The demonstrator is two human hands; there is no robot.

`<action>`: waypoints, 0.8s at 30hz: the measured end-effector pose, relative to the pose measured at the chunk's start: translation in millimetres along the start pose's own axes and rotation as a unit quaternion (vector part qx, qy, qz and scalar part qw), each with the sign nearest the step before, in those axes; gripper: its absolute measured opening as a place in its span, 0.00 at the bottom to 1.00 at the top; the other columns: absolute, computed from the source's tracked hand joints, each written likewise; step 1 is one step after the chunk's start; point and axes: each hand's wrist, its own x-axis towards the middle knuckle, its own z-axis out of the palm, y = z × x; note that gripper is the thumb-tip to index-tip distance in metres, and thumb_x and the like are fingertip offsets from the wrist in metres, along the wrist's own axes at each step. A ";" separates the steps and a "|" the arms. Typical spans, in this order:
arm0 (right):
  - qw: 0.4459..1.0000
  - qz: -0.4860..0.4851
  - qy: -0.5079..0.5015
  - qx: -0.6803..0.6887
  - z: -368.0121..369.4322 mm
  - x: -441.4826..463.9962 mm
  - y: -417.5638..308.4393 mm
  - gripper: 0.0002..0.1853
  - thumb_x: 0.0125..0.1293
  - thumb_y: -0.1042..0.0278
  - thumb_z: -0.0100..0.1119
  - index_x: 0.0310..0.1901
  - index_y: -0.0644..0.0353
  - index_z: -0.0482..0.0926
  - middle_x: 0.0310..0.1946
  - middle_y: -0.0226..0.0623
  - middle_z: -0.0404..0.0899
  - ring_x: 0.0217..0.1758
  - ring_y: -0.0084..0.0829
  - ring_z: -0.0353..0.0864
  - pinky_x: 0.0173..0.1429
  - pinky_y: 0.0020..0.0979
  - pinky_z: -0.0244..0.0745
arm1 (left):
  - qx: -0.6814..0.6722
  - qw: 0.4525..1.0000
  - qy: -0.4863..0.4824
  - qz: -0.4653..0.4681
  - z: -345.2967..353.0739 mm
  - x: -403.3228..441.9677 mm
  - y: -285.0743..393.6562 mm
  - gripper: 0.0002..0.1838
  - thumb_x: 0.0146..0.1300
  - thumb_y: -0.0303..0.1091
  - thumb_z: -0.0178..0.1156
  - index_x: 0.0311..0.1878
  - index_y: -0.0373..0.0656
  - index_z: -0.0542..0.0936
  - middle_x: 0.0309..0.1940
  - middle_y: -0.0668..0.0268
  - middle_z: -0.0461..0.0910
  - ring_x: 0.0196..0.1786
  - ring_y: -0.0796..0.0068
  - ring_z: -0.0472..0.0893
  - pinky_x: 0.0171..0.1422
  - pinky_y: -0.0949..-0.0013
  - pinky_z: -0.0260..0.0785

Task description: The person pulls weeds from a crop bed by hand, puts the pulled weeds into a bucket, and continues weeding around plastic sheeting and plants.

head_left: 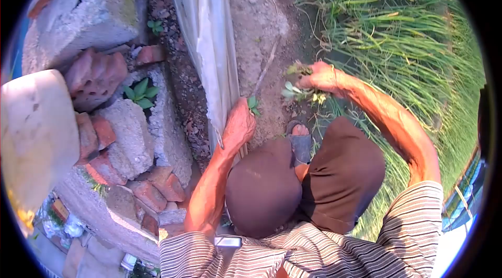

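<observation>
On the left, my left hand (pixel 239 123) is closed around a thin stick (pixel 267 64), whose far end points up over the bare soil. A short pale end shows by the wrist. A small green leafy sprig (pixel 253 104) is beside the knuckles; whether the fingers hold it is unclear. My right hand (pixel 320 76) is closed on a bunch of uprooted weeds (pixel 294 89) with pale leaves and soil-coloured roots, above the edge of the long green grass-like plants (pixel 387 42).
A pale plastic sheet (pixel 212 42) runs lengthwise beside the dirt strip (pixel 256 11). Broken bricks (pixel 97 79) and concrete chunks (pixel 125 131) are piled at left. My knees and a sandalled foot (pixel 300 144) are below the hands.
</observation>
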 end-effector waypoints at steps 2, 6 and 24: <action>0.998 0.035 -0.007 -0.048 -8.0 -27.2 -22.8 0.27 0.57 0.61 0.65 0.61 0.53 0.80 0.29 0.31 0.82 0.32 0.23 0.78 0.38 0.30 0.75 | -0.159 0.985 -0.030 -0.057 -6.7 -2.7 9.7 0.03 0.67 0.28 0.49 0.38 0.40 0.68 0.25 0.54 0.68 0.29 0.55 0.72 0.34 0.55 0.65; 0.985 -0.010 0.001 -0.172 -39.0 -65.2 -40.9 0.25 0.58 0.55 0.64 0.56 0.57 0.82 0.26 0.31 0.78 0.30 0.24 0.71 0.38 0.31 0.70 | -0.396 0.906 -0.060 -0.134 -10.1 0.2 21.3 0.06 0.71 0.34 0.48 0.40 0.43 0.72 0.25 0.62 0.70 0.28 0.65 0.72 0.34 0.59 0.66; 0.984 -0.169 0.056 0.006 -16.8 -45.4 -200.2 0.17 0.66 0.67 0.54 0.54 0.64 0.79 0.28 0.28 0.76 0.30 0.19 0.74 0.34 0.27 0.74 | -0.598 0.799 0.010 -0.062 -96.6 63.3 112.5 0.15 0.73 0.40 0.57 0.59 0.46 0.73 0.42 0.69 0.81 0.38 0.80 0.80 0.40 0.73 0.75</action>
